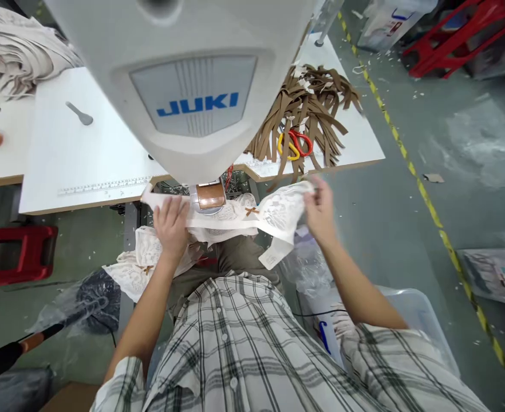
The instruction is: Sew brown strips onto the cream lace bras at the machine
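Note:
A white lace bra (280, 212) with a small brown bow is stretched sideways below the head of a JUKI sewing machine (196, 106). My left hand (172, 226) grips its wing at the left, fingers bent over the fabric beside the brown-topped machine part (212, 195). The outer edge of the right cup is pinched in my right hand (320, 210), slightly blurred. A loose band end hangs below that cup. The needle is hidden behind the machine head. More white lace bras (134, 280) hang in a heap at the lower left, partly behind my left forearm.
Brown fabric strips (316, 109) lie on the table's right, with red-and-yellow-handled scissors (295, 145) among them. A grey spoon-shaped tool (79, 114) rests on the white tabletop (85, 154). Stacked beige fabric (24, 51) sits far left. A clear plastic bin (424, 320) stands at right.

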`<action>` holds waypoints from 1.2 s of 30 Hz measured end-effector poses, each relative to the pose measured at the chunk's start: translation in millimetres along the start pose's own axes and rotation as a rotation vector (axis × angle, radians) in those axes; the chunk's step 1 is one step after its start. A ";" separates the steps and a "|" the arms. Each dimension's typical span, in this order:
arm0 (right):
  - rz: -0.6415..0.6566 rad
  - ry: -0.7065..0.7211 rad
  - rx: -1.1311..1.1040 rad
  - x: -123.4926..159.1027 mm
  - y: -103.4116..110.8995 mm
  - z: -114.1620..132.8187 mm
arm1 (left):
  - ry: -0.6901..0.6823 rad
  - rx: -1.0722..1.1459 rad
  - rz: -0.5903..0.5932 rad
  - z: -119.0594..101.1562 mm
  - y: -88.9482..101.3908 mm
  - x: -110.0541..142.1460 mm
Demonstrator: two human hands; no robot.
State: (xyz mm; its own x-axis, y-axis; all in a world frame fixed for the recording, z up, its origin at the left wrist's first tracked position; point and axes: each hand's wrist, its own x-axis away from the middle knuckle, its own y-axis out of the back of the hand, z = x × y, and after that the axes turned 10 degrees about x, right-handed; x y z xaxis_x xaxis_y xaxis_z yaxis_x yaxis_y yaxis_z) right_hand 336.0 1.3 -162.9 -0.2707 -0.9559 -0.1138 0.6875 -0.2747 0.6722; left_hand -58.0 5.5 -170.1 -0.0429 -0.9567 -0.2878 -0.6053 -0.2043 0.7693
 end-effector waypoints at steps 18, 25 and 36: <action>0.577 0.464 0.277 62.7 -156.1 82.5 | 0.912 -0.341 0.089 71.7 129.6 156.7; 0.913 0.746 -0.071 96.9 -121.7 176.1 | 0.616 -0.023 0.221 -38.4 130.4 136.0; 1.316 0.565 -0.070 19.9 62.0 190.4 | 0.709 1.420 0.632 -133.8 33.3 5.4</action>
State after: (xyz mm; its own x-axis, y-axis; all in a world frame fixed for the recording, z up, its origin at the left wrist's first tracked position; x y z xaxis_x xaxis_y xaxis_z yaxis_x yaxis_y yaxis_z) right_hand 244.9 -15.0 15.8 0.8654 -0.4218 0.2704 0.2583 0.8380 0.4807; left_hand 28.0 -34.2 -69.6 -0.4385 -0.7881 0.4321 -0.8296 0.1700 -0.5318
